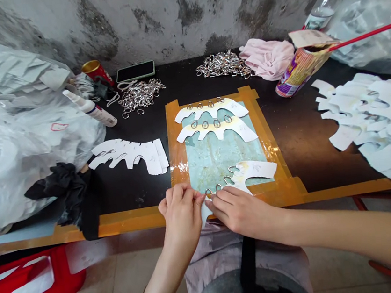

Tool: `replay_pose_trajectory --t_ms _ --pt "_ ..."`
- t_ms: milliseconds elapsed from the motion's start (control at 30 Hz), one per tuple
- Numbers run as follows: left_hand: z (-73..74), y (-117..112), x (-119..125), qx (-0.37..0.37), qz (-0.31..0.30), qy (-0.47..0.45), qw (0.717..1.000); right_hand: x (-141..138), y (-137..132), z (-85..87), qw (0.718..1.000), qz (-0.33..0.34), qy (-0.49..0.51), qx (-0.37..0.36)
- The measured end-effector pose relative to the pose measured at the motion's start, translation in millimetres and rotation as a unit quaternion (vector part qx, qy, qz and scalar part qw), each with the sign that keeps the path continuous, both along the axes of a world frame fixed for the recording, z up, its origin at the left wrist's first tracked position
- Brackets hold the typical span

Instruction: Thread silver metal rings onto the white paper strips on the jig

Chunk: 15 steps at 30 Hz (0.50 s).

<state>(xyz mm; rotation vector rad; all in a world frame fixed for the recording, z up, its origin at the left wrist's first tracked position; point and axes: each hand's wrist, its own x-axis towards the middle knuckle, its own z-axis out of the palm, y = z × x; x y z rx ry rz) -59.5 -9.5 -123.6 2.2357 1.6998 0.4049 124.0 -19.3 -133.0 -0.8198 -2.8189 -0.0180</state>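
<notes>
White sheet material forms the curved piece (262,169) at lower centre of frame, between and partly beneath the hands; its long axis rises from lower left to right. The left hand (182,215), nearer the lower-left end, pinches that end beside a metal ring (208,192). The right hand (237,210) grips mid-length, fingers curled and nearly closed; its thumb contact is unclear.

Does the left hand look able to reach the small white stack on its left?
Probably yes: the left hand is near the white stack, with flat tabletop between, though it works at a white piece.
</notes>
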Motion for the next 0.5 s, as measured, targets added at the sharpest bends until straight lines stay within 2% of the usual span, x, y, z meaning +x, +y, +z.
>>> replay_pose_trajectory --t_ms 133,333,500 --pt "-4.9 -3.1 0.1 0.004 0.019 0.015 1.000 0.8 1.3 2.2 1.000 -0.001 -0.010 -0.001" --pt "-6.8 -1.6 0.5 -0.001 0.013 0.027 1.000 0.2 1.0 3.6 1.000 -0.023 0.010 -0.008" --pt "-7.6 -0.2 0.1 -0.008 0.014 0.000 1.000 -5.4 -3.1 1.7 0.999 -0.037 -0.012 0.000"
